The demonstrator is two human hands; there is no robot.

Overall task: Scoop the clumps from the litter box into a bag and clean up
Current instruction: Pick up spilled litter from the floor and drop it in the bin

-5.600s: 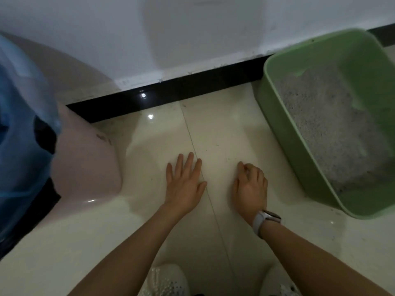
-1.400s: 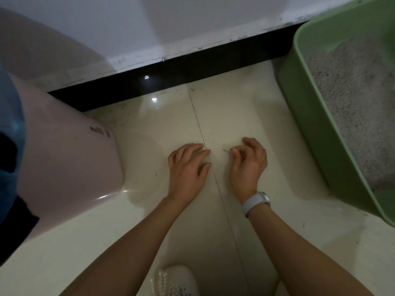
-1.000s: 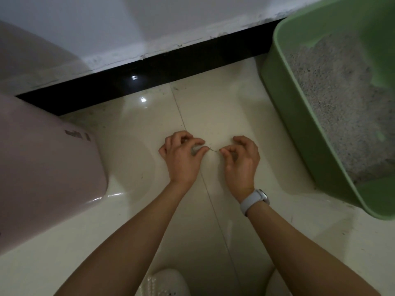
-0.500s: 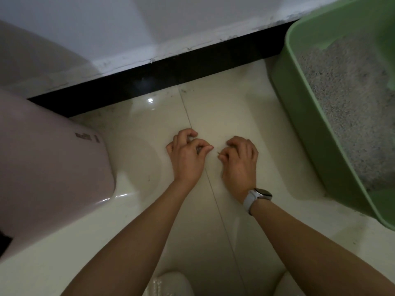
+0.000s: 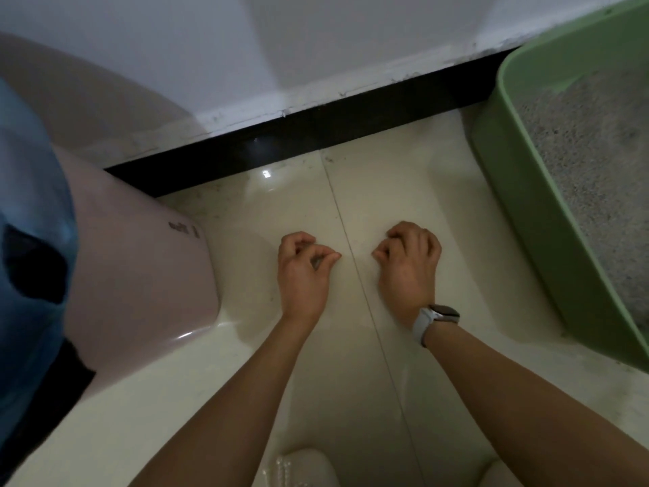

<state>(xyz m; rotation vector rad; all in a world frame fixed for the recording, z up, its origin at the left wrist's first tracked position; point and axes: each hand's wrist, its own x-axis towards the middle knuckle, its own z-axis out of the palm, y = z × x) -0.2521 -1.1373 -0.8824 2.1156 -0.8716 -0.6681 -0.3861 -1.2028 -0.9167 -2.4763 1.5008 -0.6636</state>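
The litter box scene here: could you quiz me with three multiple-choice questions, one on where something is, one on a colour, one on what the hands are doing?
1. Where is the litter box relative to the hands?
A. To their right, by the wall
B. Between them
C. To their left

2. What colour is the litter box?
A. Blue
B. Green
C. White

3. How are the two hands held?
A. Flat, fingers spread on the tiles
B. One raised over the litter
C. Both low over the floor, fingers curled in

Answers:
1. A: the box fills the right edge of the view, its far end near the black baseboard.
2. B: its walls are pale green around grey litter.
3. C: the left hand and right hand each show bent fingers meeting the thumb; whether they pinch anything is too small to tell.
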